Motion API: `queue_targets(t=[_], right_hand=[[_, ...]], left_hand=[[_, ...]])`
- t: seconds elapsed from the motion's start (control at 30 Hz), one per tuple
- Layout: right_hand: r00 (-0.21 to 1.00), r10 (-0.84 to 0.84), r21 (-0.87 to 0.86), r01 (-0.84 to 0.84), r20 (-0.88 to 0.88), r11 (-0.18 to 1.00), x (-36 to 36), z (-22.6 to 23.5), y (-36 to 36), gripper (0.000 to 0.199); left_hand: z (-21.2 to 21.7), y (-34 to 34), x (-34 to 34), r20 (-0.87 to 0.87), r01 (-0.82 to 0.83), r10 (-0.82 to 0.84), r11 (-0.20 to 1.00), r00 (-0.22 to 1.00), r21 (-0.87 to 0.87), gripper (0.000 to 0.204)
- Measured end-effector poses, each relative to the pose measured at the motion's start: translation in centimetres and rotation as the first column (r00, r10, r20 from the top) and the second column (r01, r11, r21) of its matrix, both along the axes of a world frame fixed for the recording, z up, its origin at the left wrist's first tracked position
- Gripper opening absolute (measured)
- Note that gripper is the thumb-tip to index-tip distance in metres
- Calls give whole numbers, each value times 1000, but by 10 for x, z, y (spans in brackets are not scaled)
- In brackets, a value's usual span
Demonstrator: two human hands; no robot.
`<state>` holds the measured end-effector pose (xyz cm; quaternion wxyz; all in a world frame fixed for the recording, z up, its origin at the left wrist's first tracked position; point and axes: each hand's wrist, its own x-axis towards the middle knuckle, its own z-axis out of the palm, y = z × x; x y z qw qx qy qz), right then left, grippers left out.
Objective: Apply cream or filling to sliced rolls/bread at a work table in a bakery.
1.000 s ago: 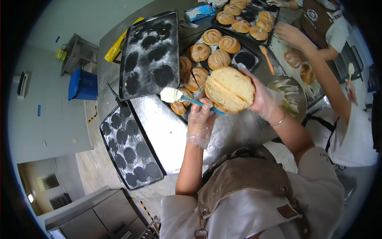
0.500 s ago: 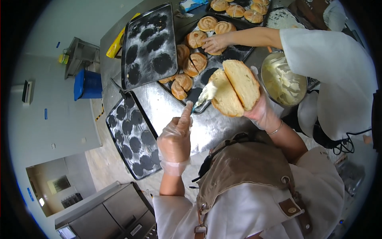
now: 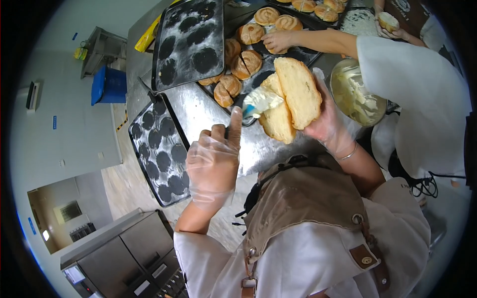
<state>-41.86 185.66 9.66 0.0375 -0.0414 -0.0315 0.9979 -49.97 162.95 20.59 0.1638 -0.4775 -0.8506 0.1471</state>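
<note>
My gloved left hand (image 3: pixel 212 166) is closed around a spatula (image 3: pixel 250 111), its forefinger stretched along the tool. Pale cream (image 3: pixel 267 101) coats the blue blade, which lies against the left half of a split bun (image 3: pixel 304 94). Most of the handle is hidden by my fingers. The bun rests cut side up in my gloved right hand (image 3: pixel 332 121), gripped from its right and from below. A metal bowl (image 3: pixel 383 110) with more cream stands just beyond that hand. Behind the bun, a black tray (image 3: pixel 310 60) carries swirled buns (image 3: pixel 250 63), several of them cut.
A co-worker's arm (image 3: pixel 323 41) reaches across from the right, its hand on a bun on the tray. Floury moulded trays stand at the left, one raised (image 3: pixel 181 52), one lower (image 3: pixel 166 181). Another person's hand (image 3: pixel 397 34) holds a cut bun at top right.
The spatula's cream-covered blade has moved up and further over the bun's left half, now turned flatter. My left hand has tilted. Another person's hand with a cut bun has appeared at top right.
</note>
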Motion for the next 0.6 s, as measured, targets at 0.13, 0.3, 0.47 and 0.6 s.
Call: queue_targets(t=[0.13,0.3,0.47,0.6], right_hand=[[998,-35,20,33,54,999,-2,6,2,54],[999,-25,112,21,31,993,2,3,8,56],[999,51,72,-52,12,996,11,11,6,55],[991,-85,649,-3,105,761,26,3,2,53]], left_hand=[[-9,-7,4,163,71,-87,992,983,103,57],[1,-22,5,471,87,-149,985,869,152,49],[-3,-29,-16,783,-10,-247,952,571,307,42],[-24,-21,-54,916,-297,-310,876,255,380,36]])
